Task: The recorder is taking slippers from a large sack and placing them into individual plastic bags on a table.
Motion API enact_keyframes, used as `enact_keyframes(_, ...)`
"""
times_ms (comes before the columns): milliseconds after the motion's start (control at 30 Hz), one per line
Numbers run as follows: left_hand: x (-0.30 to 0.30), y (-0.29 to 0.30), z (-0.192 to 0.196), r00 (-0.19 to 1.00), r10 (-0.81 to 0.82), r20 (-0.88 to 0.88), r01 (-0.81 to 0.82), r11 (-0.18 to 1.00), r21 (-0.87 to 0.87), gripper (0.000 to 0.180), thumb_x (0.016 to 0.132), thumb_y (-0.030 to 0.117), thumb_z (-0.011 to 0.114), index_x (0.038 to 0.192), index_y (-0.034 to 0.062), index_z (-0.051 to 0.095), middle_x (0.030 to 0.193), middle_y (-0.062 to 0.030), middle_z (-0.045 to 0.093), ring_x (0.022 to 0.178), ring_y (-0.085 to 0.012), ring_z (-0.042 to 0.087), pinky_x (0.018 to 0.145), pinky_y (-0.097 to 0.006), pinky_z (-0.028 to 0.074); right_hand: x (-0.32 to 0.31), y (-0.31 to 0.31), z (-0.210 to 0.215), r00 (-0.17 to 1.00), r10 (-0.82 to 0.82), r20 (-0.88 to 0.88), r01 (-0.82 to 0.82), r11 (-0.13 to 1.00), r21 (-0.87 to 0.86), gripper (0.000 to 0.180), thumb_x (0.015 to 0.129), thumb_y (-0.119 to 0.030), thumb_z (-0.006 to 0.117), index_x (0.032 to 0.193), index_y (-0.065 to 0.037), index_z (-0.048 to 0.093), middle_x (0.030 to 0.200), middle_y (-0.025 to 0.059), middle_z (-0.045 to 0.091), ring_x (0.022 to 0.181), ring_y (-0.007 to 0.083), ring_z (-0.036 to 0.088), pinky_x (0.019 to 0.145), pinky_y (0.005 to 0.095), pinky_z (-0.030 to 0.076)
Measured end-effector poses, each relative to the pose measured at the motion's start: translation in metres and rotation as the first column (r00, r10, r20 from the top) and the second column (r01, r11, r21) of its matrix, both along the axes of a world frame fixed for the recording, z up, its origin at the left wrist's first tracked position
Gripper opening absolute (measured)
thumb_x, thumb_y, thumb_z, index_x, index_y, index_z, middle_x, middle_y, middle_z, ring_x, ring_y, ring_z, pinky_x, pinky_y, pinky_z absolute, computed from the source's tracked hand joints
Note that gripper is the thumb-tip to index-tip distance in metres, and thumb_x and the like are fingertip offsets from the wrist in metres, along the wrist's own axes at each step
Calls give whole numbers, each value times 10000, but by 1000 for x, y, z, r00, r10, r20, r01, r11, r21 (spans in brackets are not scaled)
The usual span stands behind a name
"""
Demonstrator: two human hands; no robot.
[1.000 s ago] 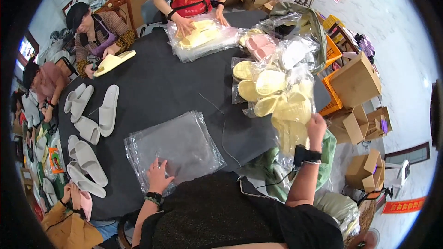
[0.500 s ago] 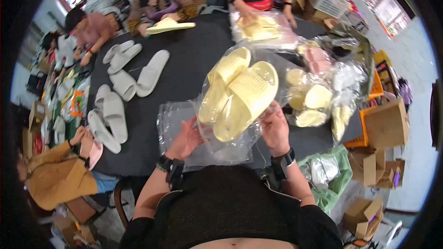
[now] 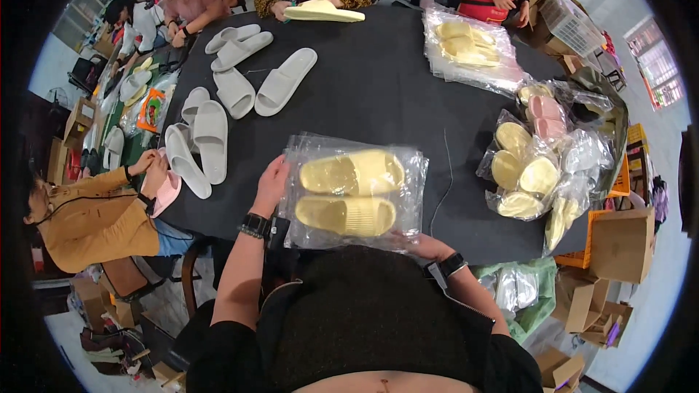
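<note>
1. The yellow slippers (image 3: 349, 172) are lying paired in clear plastic (image 3: 413, 175); clock directions are running from them.
2. The left hand (image 3: 271, 183) is touching the plastic at nine o'clock, the right hand (image 3: 429, 247) at four; whether either is pinching it or merely resting, I cannot tell.
3. Uneven pulling could be creasing the plastic or sliding the pair askew; slick layers could be clinging together.
4. The dark table (image 3: 364, 87) is carrying a loose thread (image 3: 451, 167) at three o'clock, which could be snagging, bagged slippers (image 3: 540, 176) beyond, and grey slippers (image 3: 211, 142) at ten.
5. Farther off, co-workers (image 3: 109, 218) are ringing nine to one o'clock; cartons (image 3: 626, 245) are standing around three.
</note>
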State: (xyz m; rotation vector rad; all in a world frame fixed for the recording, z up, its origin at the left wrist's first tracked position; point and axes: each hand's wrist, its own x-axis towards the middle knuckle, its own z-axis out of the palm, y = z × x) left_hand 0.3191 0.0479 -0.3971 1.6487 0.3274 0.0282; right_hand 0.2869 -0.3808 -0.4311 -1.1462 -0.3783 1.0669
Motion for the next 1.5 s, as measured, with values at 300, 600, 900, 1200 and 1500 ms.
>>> enact_keyframes(300, -16, -21, -11, 973, 127, -192, 31, 753, 657, 428, 910, 433, 637, 1013, 19, 601, 846, -148, 653, 789, -295, 652, 687, -398, 493, 8, -18, 2, 790, -503, -350, 311, 821, -478, 485, 955, -430, 563, 1242, -42, 514, 1073, 69, 648, 863, 181, 643, 753, 286, 508)
enact_keyframes(600, 5, -43, -14, 954, -110, -280, 108, 994, -22, 259, 942, 229, 612, 1046, -8, 611, 725, -60, 636, 652, -148, 615, 623, -276, 484, 12, 6, -8, 938, -338, 82, 338, 827, -449, 416, 908, -117, 661, 1247, 1, 452, 949, 75, 655, 774, 117, 623, 649, 247, 497)
enact_keyframes(900, 12, -51, 27, 936, 55, -348, -135, 968, -213, 429, 974, 394, 544, 1233, 55, 496, 760, -37, 599, 693, -134, 635, 620, -273, 503, -4, 2, -24, 881, -296, 369, 466, 679, -568, 626, 893, -107, 662, 1393, -33, 293, 935, 94, 655, 713, 141, 615, 632, 277, 508)
enact_keyframes(1200, -26, -44, -9, 939, 26, -342, 9, 995, 101, 334, 961, 228, 576, 1150, -47, 547, 701, -75, 608, 568, -138, 609, 492, -274, 486, 1, 2, -1, 914, -73, 400, 351, 639, -685, 1084, 726, -107, 811, 1513, -64, 67, 787, 109, 665, 737, 233, 674, 707, 341, 534)
enact_keyframes(1500, -33, -28, 13, 869, 42, -494, -231, 916, -328, 585, 947, 556, 526, 1162, 12, 526, 900, -108, 648, 776, -170, 659, 648, -272, 464, 18, 0, 16, 828, 99, 552, 415, 554, -722, 1157, 621, -117, 877, 1509, -76, 138, 1120, 177, 594, 1011, 337, 609, 856, 397, 499)
